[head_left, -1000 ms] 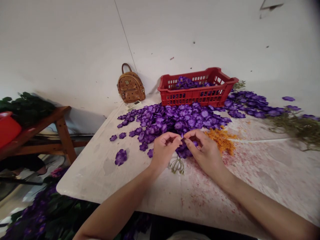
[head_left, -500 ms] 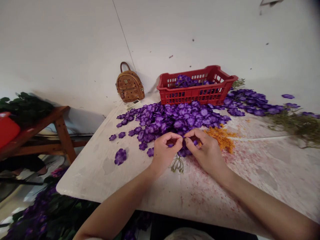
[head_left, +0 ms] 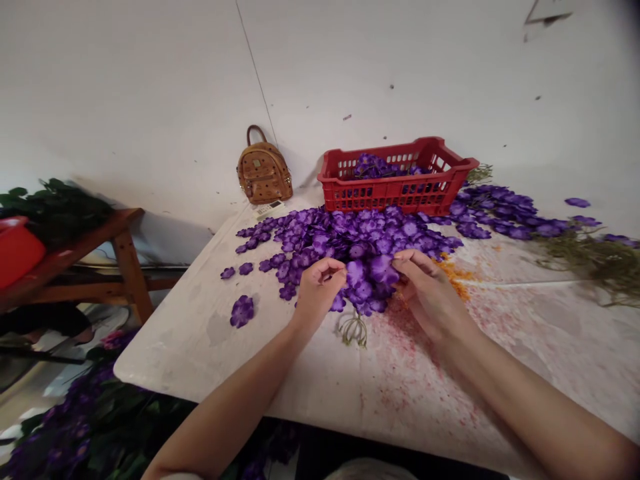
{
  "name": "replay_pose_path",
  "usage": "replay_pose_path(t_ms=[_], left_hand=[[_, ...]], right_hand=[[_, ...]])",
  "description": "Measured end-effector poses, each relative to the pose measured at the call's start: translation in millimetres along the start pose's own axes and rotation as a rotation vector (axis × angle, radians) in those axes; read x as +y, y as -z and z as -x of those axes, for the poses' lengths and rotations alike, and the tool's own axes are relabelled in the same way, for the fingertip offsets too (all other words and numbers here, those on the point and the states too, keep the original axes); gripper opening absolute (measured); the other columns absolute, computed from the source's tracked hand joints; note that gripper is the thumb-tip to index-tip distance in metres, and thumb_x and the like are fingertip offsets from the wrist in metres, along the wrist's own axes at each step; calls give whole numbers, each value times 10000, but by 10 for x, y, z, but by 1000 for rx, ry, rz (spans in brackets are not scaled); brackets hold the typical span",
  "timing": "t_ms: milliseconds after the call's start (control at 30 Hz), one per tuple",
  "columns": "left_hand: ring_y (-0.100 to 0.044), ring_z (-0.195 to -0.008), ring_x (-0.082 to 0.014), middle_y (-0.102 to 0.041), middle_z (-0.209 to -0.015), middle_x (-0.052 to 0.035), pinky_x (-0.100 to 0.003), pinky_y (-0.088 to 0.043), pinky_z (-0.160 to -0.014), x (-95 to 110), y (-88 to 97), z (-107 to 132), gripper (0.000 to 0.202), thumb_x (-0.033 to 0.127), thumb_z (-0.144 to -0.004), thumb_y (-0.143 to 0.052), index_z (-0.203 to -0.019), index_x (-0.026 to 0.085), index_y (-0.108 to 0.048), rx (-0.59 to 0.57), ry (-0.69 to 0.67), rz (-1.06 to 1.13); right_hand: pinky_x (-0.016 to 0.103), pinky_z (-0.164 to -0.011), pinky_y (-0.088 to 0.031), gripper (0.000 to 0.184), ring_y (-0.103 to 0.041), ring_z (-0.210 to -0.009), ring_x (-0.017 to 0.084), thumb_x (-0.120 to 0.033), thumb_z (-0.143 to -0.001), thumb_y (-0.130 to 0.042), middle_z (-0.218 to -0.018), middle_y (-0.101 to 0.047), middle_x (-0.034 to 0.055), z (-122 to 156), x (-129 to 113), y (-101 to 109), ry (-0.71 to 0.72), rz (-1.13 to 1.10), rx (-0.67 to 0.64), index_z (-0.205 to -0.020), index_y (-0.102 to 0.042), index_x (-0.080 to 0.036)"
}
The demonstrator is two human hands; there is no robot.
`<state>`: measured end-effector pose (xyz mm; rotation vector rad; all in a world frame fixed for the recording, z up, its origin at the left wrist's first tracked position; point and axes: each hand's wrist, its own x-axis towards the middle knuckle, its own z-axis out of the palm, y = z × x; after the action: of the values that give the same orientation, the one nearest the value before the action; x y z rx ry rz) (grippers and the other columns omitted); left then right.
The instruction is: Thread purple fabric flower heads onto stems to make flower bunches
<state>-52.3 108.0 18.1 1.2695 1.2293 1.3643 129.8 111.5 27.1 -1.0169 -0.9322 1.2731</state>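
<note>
Left hand (head_left: 317, 291): fingers (head_left: 336, 268) curled narrow at the near edge of the purple fabric-blossom heap (head_left: 320, 233); any hold hidden. One blossom (head_left: 383, 269) on that edge lies between the hands, nearer the right hand (head_left: 429, 293), its fingers narrow against it; grip unclear.

Materials: purple fabric flower heads (head_left: 370, 247) with a soft satin sheen; red plastic crate (head_left: 395, 197), moulded, smooth, slightly glossy; tan leather-look backpack (head_left: 264, 175), studded; brown wooden bench (head_left: 127, 260), varnished; white tabletop (head_left: 190, 340), matt, scuffed and rough-looking.
</note>
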Motion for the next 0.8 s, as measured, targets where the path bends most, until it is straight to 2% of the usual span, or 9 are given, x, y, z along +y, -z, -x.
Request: replay_pose_path(t_ms=[67, 133, 267, 333, 400, 533, 633, 700, 800], left_hand=[[-595, -633, -120, -634, -673, 16, -234, -466, -646, 18, 109, -3, 86, 267, -738, -638, -724, 183, -650, 18, 23, -34], [-589, -638, -127, -654, -703, 1, -239, -457, -634, 68, 318, 24, 82, 253, -729, -612, -698, 183, -642, 26, 10, -141], [-626, -715, -170, -706, -775, -25, -277, -471, -688, 221, 961, 187, 75, 247, -749, -617, -722, 196, -664, 72, -54, -592], [-632, -752, -192, -715, -800, -29, -302, -469, -719, 278, 1266, 307, 76, 251, -781, -626, -745, 207, -676, 157, -41, -864], [-642, -805, -215, -719, -818, -36, -323, -469, -751, 297, 1480, 425, 85, 230, -811, -622, -753, 210, -679, 199, -16, -1062], [-678, -909, -239, -754, -880, -49, -344, -499, -836, 224, 1659, 544, 116, 228, -870, -629, -815, 219, -730, 75, 7, -1125], [-699, -938, -237, -777, -956, -55, -343, -518, -867, 145, 1758, 471, 161, 304, -921, -630, -963, 228, -766, 46, -39, -1059], [-707, -929, -229, -780, -996, -62, -335, -528, -853, 90, 1858, 324, 216, 344, -943, -610, -1036, 223, -764, 90, -55, -1029], [-717, -897, -224, -785, -1020, -66, -327, -540, -828, -29, 2000, -53, 245, 378, -940, -612, -1044, 215, -763, 134, -13, -1011]], right_hand=[[266, -563, -427, 211, -470, -559, 111, -360, -754, -778, -712, -543, -53, 12, -15, -2, 7, 15, 7, -736, -603, -243], [264, -534, -416, 210, -501, -535, 118, -390, -772, -764, -681, -595, -46, 55, -5, -24, 8, 82, -40, -772, -614, -244], [272, -529, -424, 189, -574, -504, 145, -407, -813, -694, -599, -662, -23, 177, 74, -180, -58, 331, -333, -796, -608, -240], [262, -521, -412, 135, -595, -485, 146, -358, -815, -663, -538, -624, -42, 205, 131, -339, -97, 444, -462, -788, -602, -240], [253, -513, -412, 86, -622, -484, 147, -309, -821, -633, -518, -593, -55, 191, 204, -560, -121, 499, -545, -787, -593, -240], [285, -569, -507, 38, -694, -572, 181, -239, -835, -579, -616, -656, -21, 96, 409, -1114, -115, 528, -665, -807, -605, -240], [377, -819, -570, 178, -759, -878, 244, -197, -839, -554, -908, -794, 72, 44, 544, -1400, 23, 666, -768, -919, -708, -232], [426, -955, -535, 267, -734, -1034, 264, -194, -842, -551, -1122, -793, 107, 20, 573, -1429, 145, 758, -770, -1025, -744, -226], [405, -896, -552, 293, -734, -955, 246, -248, -867, -537, -1111, -787, 112, -11, 509, -1253, 149, 772, -782, -1075, -741, -211]])
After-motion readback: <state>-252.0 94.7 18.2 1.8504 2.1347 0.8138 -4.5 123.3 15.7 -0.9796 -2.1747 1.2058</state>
